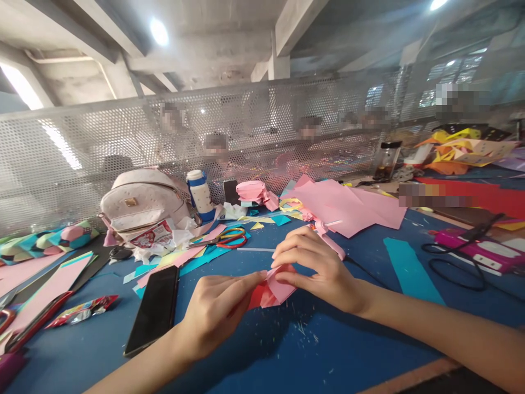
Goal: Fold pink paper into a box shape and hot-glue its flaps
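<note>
Between both hands, just above the blue table [344,355], is a small folded paper piece [279,290] in pink and red. My left hand [219,306] pinches its left side, with the fingers curled behind it. On the upper right, my right hand [314,262] grips the pink part between thumb and fingers. A pink glue gun [330,241] lies just behind the right hand. Left of my left hand lies a black smartphone [153,309]. Scissors with red and yellow handles [232,238] rest on paper strips beyond it.
A pale backpack [143,202] and a white bottle [200,197] stand before a perforated metal screen [246,120]. Pink sheets [348,205] are piled behind my hands. At right are a blue paper strip [410,271] and a magenta power strip [476,249] with a black cable.
</note>
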{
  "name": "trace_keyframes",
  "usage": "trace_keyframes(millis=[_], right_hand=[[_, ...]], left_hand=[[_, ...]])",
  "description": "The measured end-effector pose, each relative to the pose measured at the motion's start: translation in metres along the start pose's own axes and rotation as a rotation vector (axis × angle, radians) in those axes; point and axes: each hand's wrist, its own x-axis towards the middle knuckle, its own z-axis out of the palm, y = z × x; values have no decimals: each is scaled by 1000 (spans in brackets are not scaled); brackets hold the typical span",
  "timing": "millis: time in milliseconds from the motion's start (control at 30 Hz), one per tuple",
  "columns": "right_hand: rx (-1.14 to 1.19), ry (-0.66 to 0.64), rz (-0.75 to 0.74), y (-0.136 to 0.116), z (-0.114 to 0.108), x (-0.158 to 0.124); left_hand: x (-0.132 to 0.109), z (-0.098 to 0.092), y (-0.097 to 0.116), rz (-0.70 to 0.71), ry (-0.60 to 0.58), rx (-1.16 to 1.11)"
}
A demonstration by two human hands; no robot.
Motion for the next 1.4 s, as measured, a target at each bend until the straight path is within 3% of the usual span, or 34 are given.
trace_keyframes(millis=[400, 1400], right_hand=[[-29, -65, -13, 2, -5, 2], [-36, -87, -14, 6, -4, -2]], left_hand=[[-1, -2, -5, 139, -9, 21], [-1, -1, -7, 128, -19, -4]])
